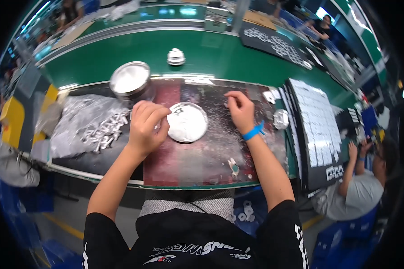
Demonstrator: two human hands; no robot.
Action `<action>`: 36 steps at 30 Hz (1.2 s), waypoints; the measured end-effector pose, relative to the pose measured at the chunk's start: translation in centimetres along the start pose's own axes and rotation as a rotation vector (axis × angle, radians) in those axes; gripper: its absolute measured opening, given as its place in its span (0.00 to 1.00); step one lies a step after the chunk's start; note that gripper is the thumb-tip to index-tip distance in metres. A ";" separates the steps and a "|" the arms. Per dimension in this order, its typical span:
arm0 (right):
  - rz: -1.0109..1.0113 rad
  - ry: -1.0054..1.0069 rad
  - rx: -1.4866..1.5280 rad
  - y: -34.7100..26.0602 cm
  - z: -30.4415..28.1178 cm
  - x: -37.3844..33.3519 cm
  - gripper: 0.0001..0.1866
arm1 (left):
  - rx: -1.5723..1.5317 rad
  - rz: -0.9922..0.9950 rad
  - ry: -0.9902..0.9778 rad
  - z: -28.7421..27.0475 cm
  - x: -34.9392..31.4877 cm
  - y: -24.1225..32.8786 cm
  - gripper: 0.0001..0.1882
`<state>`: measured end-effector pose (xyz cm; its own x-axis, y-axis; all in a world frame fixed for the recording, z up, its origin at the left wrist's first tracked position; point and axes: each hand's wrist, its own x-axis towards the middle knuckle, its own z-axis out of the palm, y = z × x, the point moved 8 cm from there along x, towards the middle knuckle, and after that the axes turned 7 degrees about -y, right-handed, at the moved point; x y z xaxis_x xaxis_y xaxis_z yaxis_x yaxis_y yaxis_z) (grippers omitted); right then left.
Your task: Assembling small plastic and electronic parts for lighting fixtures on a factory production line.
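Left hand: your left hand [147, 125] is curled into a loose fist at the left rim of the disc, fingertips bunched and pointing right; it may be pinching a small part, but you cannot tell what, if anything, sits between the fingers.
Right hand: your right hand [239, 109] rests palm down on the mat, fingers bent, fingertips pressed to the surface; it holds nothing that shows. A blue wristband [254, 131] circles the wrist.
Disc: the round silver disc [187, 122] lies flat on the mat, between your two hands and directly in front of you.
Key relation: the disc lies just to the right of your left hand, touching or nearly touching its fingertips, and apart from your right hand, which sits to the disc's right and slightly farther away from you. Your left hand is the nearer one.
Axis: the disc is round, so it offers no long axis; either side presents the same edge.
Mat: the worn reddish mat [202, 157] covers the middle of the tabletop [220, 54], a green surface.
Left side: a clear bag of small white parts [94, 127] lies just beside your left hand.
Behind: a round metal tin [130, 80] stands beyond your left hand; a small white cap [176, 56] sits farther back, well apart.
Right side: a tray of white pieces [316, 121] lies past your right hand.
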<state>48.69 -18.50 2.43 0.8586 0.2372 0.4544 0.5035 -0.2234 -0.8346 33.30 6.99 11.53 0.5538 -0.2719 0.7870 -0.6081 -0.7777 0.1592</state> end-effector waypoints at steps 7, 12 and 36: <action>-0.164 0.279 -0.883 -10.0 -9.9 -3.5 0.14 | -0.204 0.169 0.110 1.1 -0.4 3.1 0.14; 0.480 0.270 -0.911 -3.3 -17.7 -7.3 0.29 | -0.459 0.189 0.069 1.6 -1.6 3.8 0.13; -0.084 0.029 -0.526 -18.6 -3.0 -14.4 0.17 | -2.018 -1.023 -0.567 11.9 -7.0 4.6 0.23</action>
<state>27.26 -20.57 12.33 0.8119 0.2499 0.5277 0.5444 -0.6506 -0.5295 33.40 -1.42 -0.40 0.7603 -0.6490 -0.0282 0.4777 0.5292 0.7012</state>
